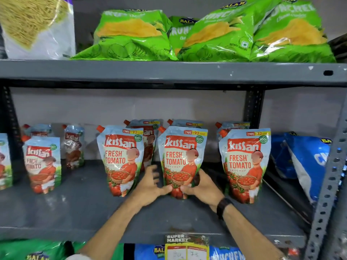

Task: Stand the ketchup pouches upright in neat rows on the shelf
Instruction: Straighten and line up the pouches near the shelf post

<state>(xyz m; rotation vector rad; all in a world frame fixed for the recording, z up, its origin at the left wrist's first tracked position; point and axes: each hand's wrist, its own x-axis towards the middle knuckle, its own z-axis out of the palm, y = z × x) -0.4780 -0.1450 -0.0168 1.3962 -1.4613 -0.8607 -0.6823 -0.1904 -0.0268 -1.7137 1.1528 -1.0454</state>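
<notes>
My right hand (202, 186) grips the lower right edge of the middle ketchup pouch (180, 156), which stands upright at the front of the grey shelf (75, 203). My left hand (150, 184), fingers (153, 168) spread loose, touches the pouch's base with its thumb. Neighbouring pouches (244, 162) stand on either side.

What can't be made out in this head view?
Head view:
back-row pouches: mostly hidden by front pouches; count unclear.
leftmost pouch: cut by left edge.
left hand: motion-blurred; its hold on the middle pouch unclear.
price tag: cut by bottom edge, digits blurred.
</notes>
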